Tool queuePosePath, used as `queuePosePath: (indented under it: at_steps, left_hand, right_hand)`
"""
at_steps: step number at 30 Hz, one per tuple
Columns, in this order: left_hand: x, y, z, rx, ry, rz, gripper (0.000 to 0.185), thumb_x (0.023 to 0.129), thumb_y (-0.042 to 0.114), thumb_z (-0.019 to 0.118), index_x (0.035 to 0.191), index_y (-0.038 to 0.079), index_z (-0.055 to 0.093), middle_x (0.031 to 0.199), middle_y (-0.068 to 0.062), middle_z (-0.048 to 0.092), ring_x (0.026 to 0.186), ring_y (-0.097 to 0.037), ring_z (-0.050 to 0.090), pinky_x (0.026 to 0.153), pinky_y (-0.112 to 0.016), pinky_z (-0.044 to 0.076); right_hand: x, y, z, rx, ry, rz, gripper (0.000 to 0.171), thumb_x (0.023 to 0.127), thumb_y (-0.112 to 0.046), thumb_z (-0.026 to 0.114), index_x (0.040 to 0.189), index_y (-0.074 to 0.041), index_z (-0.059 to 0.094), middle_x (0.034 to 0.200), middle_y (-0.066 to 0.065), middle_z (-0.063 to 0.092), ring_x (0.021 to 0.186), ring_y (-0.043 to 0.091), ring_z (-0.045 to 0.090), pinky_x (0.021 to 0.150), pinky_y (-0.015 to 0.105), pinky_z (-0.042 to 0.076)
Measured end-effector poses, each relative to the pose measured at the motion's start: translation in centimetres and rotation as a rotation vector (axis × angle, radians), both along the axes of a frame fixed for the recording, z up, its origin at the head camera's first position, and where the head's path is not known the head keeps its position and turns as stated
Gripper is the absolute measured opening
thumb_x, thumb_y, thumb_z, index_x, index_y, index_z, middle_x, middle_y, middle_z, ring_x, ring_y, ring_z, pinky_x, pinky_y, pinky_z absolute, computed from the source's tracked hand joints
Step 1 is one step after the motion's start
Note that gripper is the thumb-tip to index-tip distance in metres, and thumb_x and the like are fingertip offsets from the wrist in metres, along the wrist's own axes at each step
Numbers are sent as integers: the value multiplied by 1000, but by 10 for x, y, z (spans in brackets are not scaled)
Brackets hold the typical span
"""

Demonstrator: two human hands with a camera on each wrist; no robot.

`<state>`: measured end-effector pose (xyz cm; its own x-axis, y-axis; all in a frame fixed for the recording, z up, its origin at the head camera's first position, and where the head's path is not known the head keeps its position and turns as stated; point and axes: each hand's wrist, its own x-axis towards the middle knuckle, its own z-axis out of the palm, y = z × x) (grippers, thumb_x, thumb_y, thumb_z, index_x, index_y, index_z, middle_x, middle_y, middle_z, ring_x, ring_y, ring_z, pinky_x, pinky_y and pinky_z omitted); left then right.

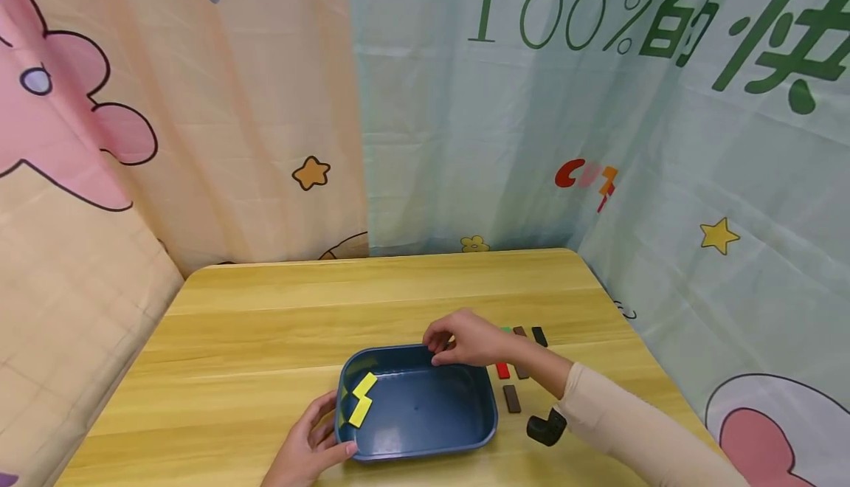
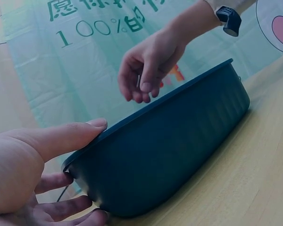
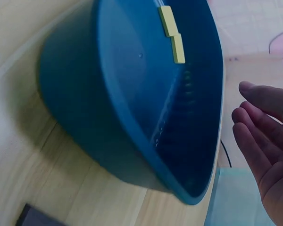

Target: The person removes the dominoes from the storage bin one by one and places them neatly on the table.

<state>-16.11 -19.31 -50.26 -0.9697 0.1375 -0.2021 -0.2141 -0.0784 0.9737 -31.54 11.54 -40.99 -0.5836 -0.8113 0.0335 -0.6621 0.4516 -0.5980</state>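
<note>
A dark blue plastic basin [image 1: 417, 451] stands on the wooden table. Two yellow blocks [image 1: 364, 387] lie end to end inside it, near its left wall. My left hand [image 1: 308, 439] holds the basin's left front corner, thumb at the rim and fingers along the outer wall [image 2: 155, 155]. Over the far rim hovers my right hand [image 1: 465, 338], its fingers loosely curled. From the right wrist view, nothing shows between the right thumb and fingers [image 3: 252, 141].
Right of the basin lie several small flat blocks: a red block [image 1: 502, 370], a dark brown block [image 1: 511, 398], a black block [image 1: 539, 336] and a mostly hidden green one. A printed curtain [image 1: 432, 140] hangs behind the table [image 1: 265, 310].
</note>
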Motion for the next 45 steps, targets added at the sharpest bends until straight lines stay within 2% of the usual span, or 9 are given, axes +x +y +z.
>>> queuePosePath:
  at_steps: [8, 15, 21, 28, 35, 41, 45]
  left_hand:
    - [-2, -1, -3, 14, 49, -17, 84, 89, 2, 79, 155, -8, 28, 155, -33, 33, 136, -43, 47, 98, -28, 52]
    - [0, -2, -4, -8, 22, -26, 85, 91, 7, 80, 156, -8, 26, 156, -35, 32, 139, -45, 44, 102, -33, 52]
    - [2, -3, -11, 11, 20, -48, 83, 94, 6, 76, 156, -12, 22, 155, -38, 30, 139, -46, 43, 100, -32, 52]
    - [1, -6, -8, 5, 33, -55, 83, 95, 6, 75, 156, -12, 21, 155, -39, 30, 139, -47, 43, 101, -33, 52]
    - [-5, -8, -1, -13, 84, -69, 79, 96, 6, 74, 155, -11, 24, 155, -36, 33, 139, -46, 43, 100, -28, 51]
    - [-4, -8, -2, -2, 88, -65, 80, 95, 3, 74, 155, -11, 24, 156, -35, 32, 141, -46, 40, 101, -27, 50]
    - [-2, -7, -3, -15, 87, -52, 80, 93, 2, 75, 154, -12, 26, 155, -35, 34, 141, -46, 41, 101, -26, 50]
  right_hand:
    - [-5, -31, 3, 60, 50, 80, 26, 92, -8, 80, 116, -1, 74, 103, 9, 75, 87, 0, 65, 80, 18, 56]
    - [-3, -57, 0, 105, 106, 188, 27, 93, -9, 79, 119, -1, 73, 107, 8, 74, 91, 1, 65, 82, 15, 55]
    - [-6, -77, -7, 143, 133, 273, 22, 95, -6, 75, 117, -3, 74, 107, 3, 74, 91, -4, 63, 81, 9, 50]
    - [-8, -105, -11, 183, 161, 386, 23, 94, -7, 77, 117, -3, 74, 105, 3, 75, 88, -6, 62, 80, 6, 48]
    - [-5, -129, -13, 275, 232, 498, 23, 94, -9, 78, 116, -8, 77, 106, -3, 74, 92, -3, 64, 79, 6, 46]
    - [1, -148, -25, 395, 284, 597, 22, 91, -12, 82, 113, -15, 80, 102, -11, 74, 93, -5, 62, 82, 7, 45]
    - [4, -154, -34, 440, 307, 605, 22, 88, -14, 85, 110, -18, 82, 96, -15, 74, 88, -8, 60, 79, 6, 45]
